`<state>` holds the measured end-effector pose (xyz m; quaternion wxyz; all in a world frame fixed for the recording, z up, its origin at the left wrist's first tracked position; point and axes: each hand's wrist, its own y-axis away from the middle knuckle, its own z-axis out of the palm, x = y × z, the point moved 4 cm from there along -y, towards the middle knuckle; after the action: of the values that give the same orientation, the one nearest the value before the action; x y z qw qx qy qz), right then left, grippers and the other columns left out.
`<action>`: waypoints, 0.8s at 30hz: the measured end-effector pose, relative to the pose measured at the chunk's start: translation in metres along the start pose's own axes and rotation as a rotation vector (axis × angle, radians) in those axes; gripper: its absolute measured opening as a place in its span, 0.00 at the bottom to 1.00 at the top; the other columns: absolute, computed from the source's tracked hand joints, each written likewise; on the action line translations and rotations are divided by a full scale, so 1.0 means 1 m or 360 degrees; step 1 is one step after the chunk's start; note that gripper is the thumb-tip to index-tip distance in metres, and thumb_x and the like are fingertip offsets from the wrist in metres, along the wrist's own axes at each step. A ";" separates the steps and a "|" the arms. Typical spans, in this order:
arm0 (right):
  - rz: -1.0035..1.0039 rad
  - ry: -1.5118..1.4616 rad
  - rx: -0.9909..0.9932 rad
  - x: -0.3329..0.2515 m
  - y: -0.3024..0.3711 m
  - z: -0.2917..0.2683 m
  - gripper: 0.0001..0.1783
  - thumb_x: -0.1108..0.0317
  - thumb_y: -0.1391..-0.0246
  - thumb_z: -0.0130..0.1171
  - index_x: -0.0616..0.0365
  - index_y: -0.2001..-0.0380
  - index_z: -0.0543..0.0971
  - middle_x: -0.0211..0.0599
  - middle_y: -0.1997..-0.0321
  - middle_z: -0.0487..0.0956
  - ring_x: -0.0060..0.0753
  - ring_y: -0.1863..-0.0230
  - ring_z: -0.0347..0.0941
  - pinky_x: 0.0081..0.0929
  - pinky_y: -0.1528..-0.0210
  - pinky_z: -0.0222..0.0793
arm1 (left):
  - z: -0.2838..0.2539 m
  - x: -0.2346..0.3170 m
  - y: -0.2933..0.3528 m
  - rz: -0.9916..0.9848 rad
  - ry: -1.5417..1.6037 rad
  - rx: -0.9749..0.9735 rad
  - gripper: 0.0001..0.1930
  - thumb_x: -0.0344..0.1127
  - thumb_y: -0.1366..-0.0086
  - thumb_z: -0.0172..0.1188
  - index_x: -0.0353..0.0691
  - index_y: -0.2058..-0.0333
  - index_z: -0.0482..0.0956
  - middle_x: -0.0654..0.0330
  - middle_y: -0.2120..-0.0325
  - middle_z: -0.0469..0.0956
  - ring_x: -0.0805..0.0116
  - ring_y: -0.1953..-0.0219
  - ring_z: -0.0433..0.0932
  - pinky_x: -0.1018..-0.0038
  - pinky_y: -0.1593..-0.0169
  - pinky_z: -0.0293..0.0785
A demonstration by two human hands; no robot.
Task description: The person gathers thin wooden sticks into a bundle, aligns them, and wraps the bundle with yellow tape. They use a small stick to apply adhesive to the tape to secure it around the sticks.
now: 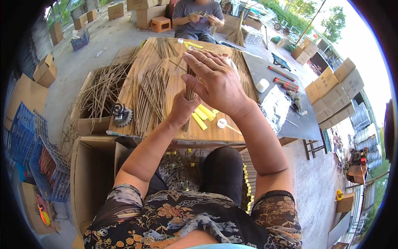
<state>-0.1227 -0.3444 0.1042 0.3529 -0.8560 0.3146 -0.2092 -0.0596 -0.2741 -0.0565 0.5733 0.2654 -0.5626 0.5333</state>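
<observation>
My left hand (pixel 183 110) is wrapped round an upright bundle of thin brown sticks (pixel 190 86), which look like incense sticks. Above it, my right hand (pixel 217 81) lies flat with straight fingers, its palm over the bundle's top end. Whether the palm touches the sticks is hidden. Just right of my left hand are yellow paper strips (pixel 201 118) and a small round white pot (pixel 222 123) with a flat stick by it. A spread of loose brown sticks (pixel 151 91) covers the wooden tabletop (pixel 128 89) to the left.
Left of the table, a carton (pixel 93 124) overflows with sticks. A dark toothed metal part (pixel 122 116) sits at the tabletop's left corner. The grey side table (pixel 296 120) bears red tubes (pixel 286 84), a white roll (pixel 262 85) and plastic film (pixel 275 106). Opposite sits another person (pixel 198 18).
</observation>
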 end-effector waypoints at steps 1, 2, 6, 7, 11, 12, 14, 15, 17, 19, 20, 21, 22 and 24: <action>-0.0004 0.0015 -0.0010 0.000 0.000 0.000 0.23 0.60 0.52 0.55 0.62 0.54 0.70 0.47 0.52 0.72 0.47 0.49 0.67 0.36 0.47 0.61 | 0.001 0.001 0.000 0.0022 -0.0027 0.0003 0.07 0.35 0.43 0.56 0.37 0.71 0.73 0.70 0.82 0.69 0.85 0.80 0.65 0.84 0.78 0.62; -0.0011 0.0027 -0.0021 0.001 -0.001 -0.001 0.24 0.60 0.52 0.55 0.62 0.54 0.70 0.47 0.52 0.72 0.47 0.50 0.67 0.35 0.47 0.61 | 0.002 0.001 0.000 0.0043 -0.0053 0.0009 0.07 0.35 0.43 0.56 0.37 0.71 0.73 0.70 0.82 0.69 0.84 0.80 0.64 0.84 0.78 0.62; -0.0077 0.0060 0.0022 -0.001 -0.006 -0.011 0.24 0.59 0.54 0.56 0.64 0.57 0.71 0.45 0.54 0.73 0.44 0.49 0.67 0.36 0.45 0.59 | 0.007 0.012 0.000 0.0110 -0.0142 0.0046 0.08 0.35 0.43 0.55 0.36 0.73 0.72 0.69 0.82 0.69 0.84 0.79 0.64 0.82 0.77 0.61; -0.0099 0.0061 0.0054 -0.001 -0.008 -0.012 0.23 0.60 0.54 0.56 0.65 0.57 0.71 0.45 0.55 0.73 0.44 0.50 0.67 0.36 0.46 0.59 | 0.005 0.011 -0.001 0.0079 -0.0212 0.0050 0.08 0.36 0.43 0.55 0.36 0.73 0.72 0.69 0.82 0.69 0.84 0.79 0.64 0.81 0.77 0.61; 0.0020 -0.0017 0.0054 0.004 0.004 -0.003 0.22 0.61 0.55 0.56 0.65 0.58 0.72 0.45 0.55 0.73 0.44 0.50 0.68 0.35 0.47 0.61 | 0.003 0.006 0.000 -0.0070 -0.0325 0.0041 0.09 0.36 0.43 0.56 0.35 0.74 0.72 0.68 0.83 0.69 0.83 0.79 0.65 0.80 0.77 0.62; 0.0007 -0.0007 0.0053 0.004 0.004 -0.004 0.22 0.61 0.55 0.56 0.65 0.58 0.72 0.46 0.55 0.73 0.44 0.51 0.68 0.34 0.47 0.61 | 0.003 0.005 0.001 -0.0112 -0.0316 0.0041 0.09 0.36 0.43 0.56 0.35 0.74 0.72 0.68 0.83 0.69 0.83 0.79 0.65 0.80 0.77 0.62; -0.0012 0.0009 0.0046 0.005 0.000 -0.009 0.22 0.62 0.55 0.56 0.65 0.58 0.72 0.46 0.55 0.73 0.44 0.51 0.68 0.34 0.48 0.62 | 0.004 0.006 0.000 -0.0012 -0.0302 0.0084 0.09 0.35 0.44 0.55 0.35 0.74 0.72 0.68 0.84 0.69 0.83 0.79 0.65 0.81 0.77 0.62; -0.0037 -0.0006 0.0076 0.005 -0.001 -0.010 0.22 0.61 0.55 0.57 0.65 0.58 0.72 0.47 0.55 0.73 0.44 0.51 0.68 0.34 0.49 0.63 | 0.005 0.006 0.001 0.0034 -0.0293 0.0104 0.08 0.35 0.44 0.55 0.35 0.74 0.72 0.68 0.84 0.68 0.83 0.80 0.65 0.81 0.78 0.62; 0.0012 0.0001 0.0106 0.004 0.005 -0.003 0.23 0.61 0.55 0.57 0.65 0.58 0.72 0.47 0.54 0.73 0.44 0.51 0.68 0.34 0.48 0.63 | 0.007 0.011 0.004 0.0044 -0.0263 0.0098 0.08 0.34 0.44 0.55 0.36 0.74 0.72 0.69 0.84 0.68 0.84 0.80 0.65 0.82 0.78 0.62; 0.0078 -0.0021 0.0096 0.006 0.008 0.003 0.23 0.61 0.55 0.56 0.65 0.57 0.71 0.47 0.53 0.72 0.44 0.49 0.67 0.34 0.45 0.60 | 0.008 0.009 0.003 0.0053 -0.0222 0.0082 0.07 0.34 0.44 0.55 0.36 0.74 0.72 0.69 0.84 0.68 0.84 0.80 0.65 0.82 0.79 0.62; 0.0069 -0.0002 0.0074 0.006 0.006 0.001 0.24 0.61 0.55 0.56 0.65 0.56 0.71 0.48 0.53 0.72 0.45 0.48 0.66 0.34 0.45 0.60 | 0.007 0.007 0.000 0.0057 -0.0198 0.0075 0.07 0.34 0.44 0.56 0.36 0.74 0.71 0.69 0.84 0.68 0.85 0.80 0.65 0.83 0.79 0.61; 0.0059 0.0016 0.0053 0.006 0.002 -0.002 0.24 0.61 0.54 0.56 0.65 0.56 0.71 0.49 0.53 0.72 0.45 0.48 0.66 0.35 0.45 0.59 | 0.006 0.006 -0.002 0.0062 -0.0174 0.0069 0.07 0.34 0.44 0.56 0.36 0.74 0.71 0.70 0.84 0.68 0.85 0.80 0.65 0.83 0.79 0.61; 0.0048 0.0033 0.0032 0.005 -0.002 -0.006 0.24 0.60 0.54 0.56 0.65 0.55 0.70 0.49 0.52 0.71 0.46 0.48 0.65 0.35 0.44 0.59 | 0.005 0.008 -0.002 0.0068 -0.0188 0.0108 0.08 0.34 0.44 0.57 0.37 0.74 0.71 0.70 0.84 0.68 0.85 0.81 0.65 0.84 0.80 0.61; 0.0184 -0.0173 0.0092 0.005 0.000 -0.016 0.27 0.64 0.54 0.56 0.64 0.51 0.66 0.50 0.49 0.69 0.44 0.45 0.63 0.33 0.42 0.56 | 0.002 0.018 0.003 0.0063 -0.0221 0.0198 0.09 0.36 0.44 0.58 0.37 0.75 0.71 0.70 0.85 0.68 0.85 0.83 0.64 0.85 0.81 0.60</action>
<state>-0.1283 -0.3549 0.1152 0.4057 -0.8358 0.3378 -0.1507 -0.0671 -0.2693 -0.0405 0.5047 0.3255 -0.5719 0.5588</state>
